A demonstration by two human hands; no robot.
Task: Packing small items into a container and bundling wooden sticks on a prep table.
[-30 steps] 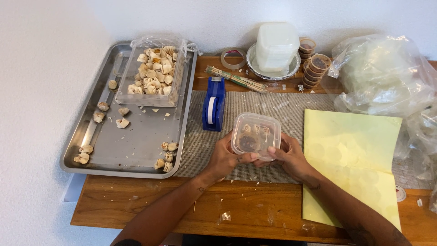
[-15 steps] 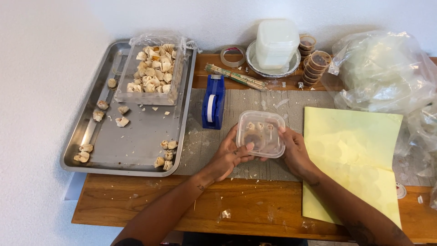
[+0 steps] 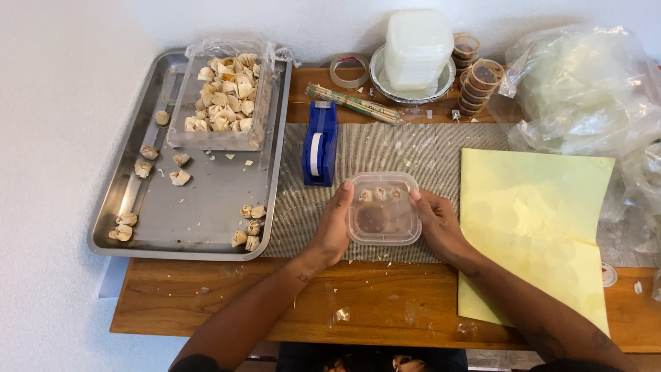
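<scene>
The clear lidded box [image 3: 383,208] is now gripped between both palms, left hand [image 3: 332,227] and right hand [image 3: 435,222] pressed against its sides; it has been turned squarer since a moment ago; blue tape dispenser [image 3: 320,143] just beyond the left fingers.

A lidded container [image 3: 383,208] sits between tape dispenser [image 3: 320,145] and paper sheet [image 3: 533,220].

Both forearms are showing bare, with no sleeves, watch or rings; the left hand [image 3: 332,229] and right hand [image 3: 438,224] are wearing no gloves.
</scene>
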